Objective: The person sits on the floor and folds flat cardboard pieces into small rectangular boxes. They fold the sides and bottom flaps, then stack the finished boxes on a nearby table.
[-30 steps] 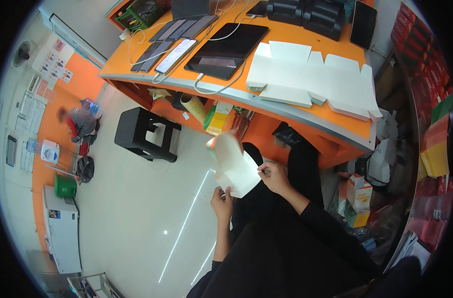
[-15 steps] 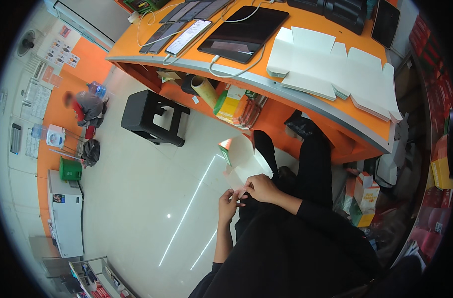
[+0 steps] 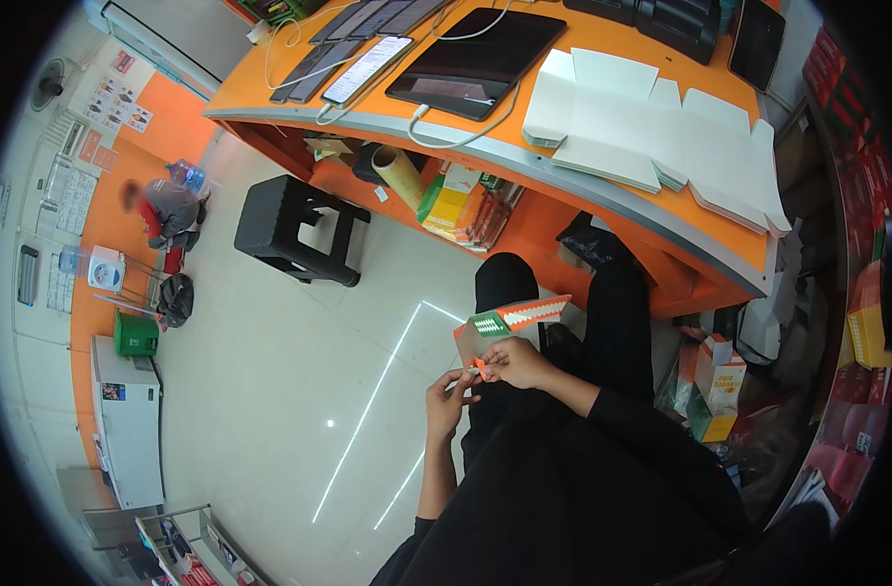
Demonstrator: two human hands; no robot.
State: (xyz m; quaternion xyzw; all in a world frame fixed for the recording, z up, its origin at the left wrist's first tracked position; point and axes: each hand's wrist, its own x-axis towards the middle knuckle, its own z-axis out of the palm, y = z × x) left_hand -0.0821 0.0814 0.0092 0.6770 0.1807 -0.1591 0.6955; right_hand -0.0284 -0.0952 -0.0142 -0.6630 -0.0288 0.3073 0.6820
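A part-folded cardboard box (image 3: 486,325), with green, orange and white printing, is held over my lap, its printed side now in view. My right hand (image 3: 516,363) pinches the box's near end, where a small orange flap shows between the fingers. Close against it, my left hand (image 3: 449,396) is closed on the same flap from the left, thumb and fingertips together. The fingertips cover part of the flap, so its fold is partly hidden.
An orange desk (image 3: 299,109) with a grey edge stands ahead. On it lie flat white carton blanks (image 3: 651,127), a black tablet (image 3: 475,63) and several phones with cables. A black stool (image 3: 280,230) is at left; folded boxes (image 3: 717,386) stand at right. Another person (image 3: 177,210) crouches far left.
The box has turned in my hands: its white inside faced up before, and now its printed green and orange side shows. Both hands stay at its near end.
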